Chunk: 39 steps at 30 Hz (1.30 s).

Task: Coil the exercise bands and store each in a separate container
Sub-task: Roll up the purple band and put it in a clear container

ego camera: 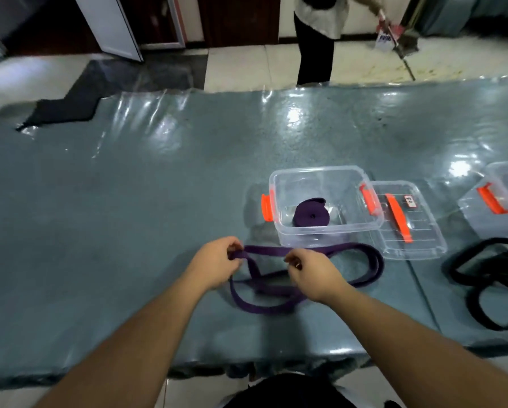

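Plastic-covered grey table (pixel 129 201); one coiled purple band (pixel 311 215) sits in the clear container (pixel 373 228); left hand (pixel 217 262) and right hand (pixel 313 272) pinch the loose purple band (pixel 364 278), coil barely begun; black bands (pixel 488 290) remain uncoiled.

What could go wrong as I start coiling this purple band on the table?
The loose purple band crosses over itself by your left hand and right hand, so it may twist into the coil. The open container already holds a coiled purple band, so this one needs another. Its far loop lies near the lid and might drag it.
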Each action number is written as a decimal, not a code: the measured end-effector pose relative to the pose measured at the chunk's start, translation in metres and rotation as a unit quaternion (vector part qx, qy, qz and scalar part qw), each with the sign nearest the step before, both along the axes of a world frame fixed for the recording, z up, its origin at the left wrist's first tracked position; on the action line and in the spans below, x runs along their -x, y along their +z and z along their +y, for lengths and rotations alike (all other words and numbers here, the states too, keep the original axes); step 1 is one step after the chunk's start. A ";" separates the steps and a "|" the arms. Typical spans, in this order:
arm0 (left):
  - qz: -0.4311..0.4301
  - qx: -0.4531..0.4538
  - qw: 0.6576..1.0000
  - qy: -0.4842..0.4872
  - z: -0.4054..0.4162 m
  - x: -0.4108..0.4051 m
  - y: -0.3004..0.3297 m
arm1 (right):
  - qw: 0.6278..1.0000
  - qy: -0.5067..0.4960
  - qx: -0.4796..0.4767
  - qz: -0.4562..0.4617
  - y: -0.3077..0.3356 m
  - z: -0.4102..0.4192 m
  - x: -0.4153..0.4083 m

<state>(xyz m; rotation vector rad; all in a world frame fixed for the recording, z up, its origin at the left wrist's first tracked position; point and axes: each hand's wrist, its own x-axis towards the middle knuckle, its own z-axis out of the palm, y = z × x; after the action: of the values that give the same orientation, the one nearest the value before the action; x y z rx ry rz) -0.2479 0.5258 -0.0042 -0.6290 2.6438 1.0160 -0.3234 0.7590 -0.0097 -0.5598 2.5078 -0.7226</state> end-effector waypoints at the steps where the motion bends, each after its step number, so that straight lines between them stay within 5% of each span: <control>1: 0.018 -0.009 0.999 -0.025 0.006 0.007 0.014 | 1.000 -0.003 0.027 0.007 0.009 -0.001 0.004; 10: 0.161 0.018 0.967 -0.199 0.064 0.060 0.164 | 0.936 -0.041 0.335 -0.099 0.118 0.003 0.060; 18: 0.357 -0.025 0.917 -0.176 0.102 0.083 0.277 | 0.843 0.006 0.511 -0.168 0.213 0.031 0.089; 26: 0.437 0.012 0.876 -0.203 0.117 0.096 0.371 | 0.801 0.045 0.571 -0.175 0.306 0.052 0.100; 32: 0.473 0.020 0.855 -0.212 0.127 0.101 0.420 | 0.817 0.046 0.565 -0.107 0.358 0.068 0.105; 39: 0.474 0.186 0.810 -0.289 0.136 0.097 0.440 | 0.803 0.011 0.590 -0.081 0.376 0.084 0.103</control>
<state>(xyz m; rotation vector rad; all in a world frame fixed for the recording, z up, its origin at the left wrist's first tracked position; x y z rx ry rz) -0.3450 0.6623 0.4356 0.8806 3.5176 0.6941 -0.4265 0.8428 0.3664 -0.8369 1.6057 -2.2027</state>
